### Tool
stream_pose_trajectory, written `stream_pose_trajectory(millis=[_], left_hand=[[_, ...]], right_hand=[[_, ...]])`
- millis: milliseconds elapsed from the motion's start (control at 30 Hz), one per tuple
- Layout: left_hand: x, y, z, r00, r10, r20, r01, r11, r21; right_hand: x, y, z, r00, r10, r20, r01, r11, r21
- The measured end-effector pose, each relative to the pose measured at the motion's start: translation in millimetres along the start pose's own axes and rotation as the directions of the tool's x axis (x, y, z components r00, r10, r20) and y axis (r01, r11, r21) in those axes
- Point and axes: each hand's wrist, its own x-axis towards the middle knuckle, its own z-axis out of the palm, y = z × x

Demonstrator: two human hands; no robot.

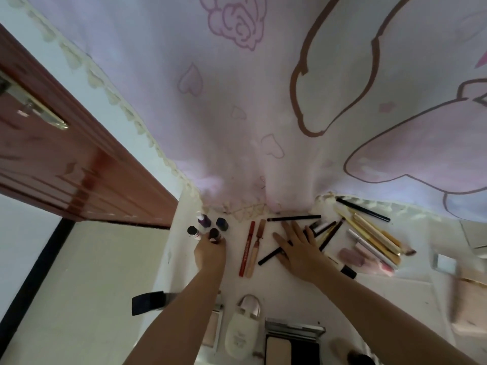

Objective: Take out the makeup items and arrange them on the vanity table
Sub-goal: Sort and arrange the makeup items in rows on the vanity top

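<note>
The left hand (210, 250) reaches forward over the white vanity table (290, 288), its fingers curled round the base of a small dark-capped bottle (214, 234) that stands upright. Just beyond its fingertips stand three more little bottles: a black-capped one (193, 231) to the left, a purple one (203, 221) farther back, and a dark blue one (222, 224) to the right. The right hand (299, 248) lies flat with its fingers spread and straight, pressing down on a black pencil (271, 255) that sticks out slantwise from under the palm toward the left. Between the two hands lie a red pencil (247, 246) and a tan lip stick tube (256, 248), side by side. Beyond the right fingertips a long black liner (293, 218) lies crosswise. To the right of that hand a fan of gold-handled brushes (374, 233) and pens rests near a pink tube (351, 256). Nearer the person than both hands lie a white oval case (241, 333) and an open powder palette (292, 343). A pink patterned curtain (237, 101) hangs behind the table.
</note>
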Motion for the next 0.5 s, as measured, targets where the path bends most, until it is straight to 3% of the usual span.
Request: stream_pose_trajectory(millis=[267,400,433,500], left_hand=[[2.6,4.5,4.9,1.000,-0.023,-0.020,0.023,1.000,-0.011],[-1.1,3.7,4.5,0.998,-0.068,-0.001,0.068,0.998,0.006],[-3.7,3.1,4.9,0.996,-0.088,0.011,0.089,0.996,-0.027],[-12.2,1.9,7.5,0.989,-0.140,0.049,0.146,0.978,-0.148]], right_hand=[[-5.0,-0.2,-10.8,0.999,-0.028,0.028,0.029,0.999,-0.027],[-13.8,10.8,-19.9,0.964,-0.099,-0.248,0.087,0.994,-0.062],[-14.4,17.9,-24.3,0.932,-0.107,-0.348,0.097,0.994,-0.046],[-15.6,34.7,-32.0,0.912,-0.074,-0.404,0.077,0.997,-0.009]])
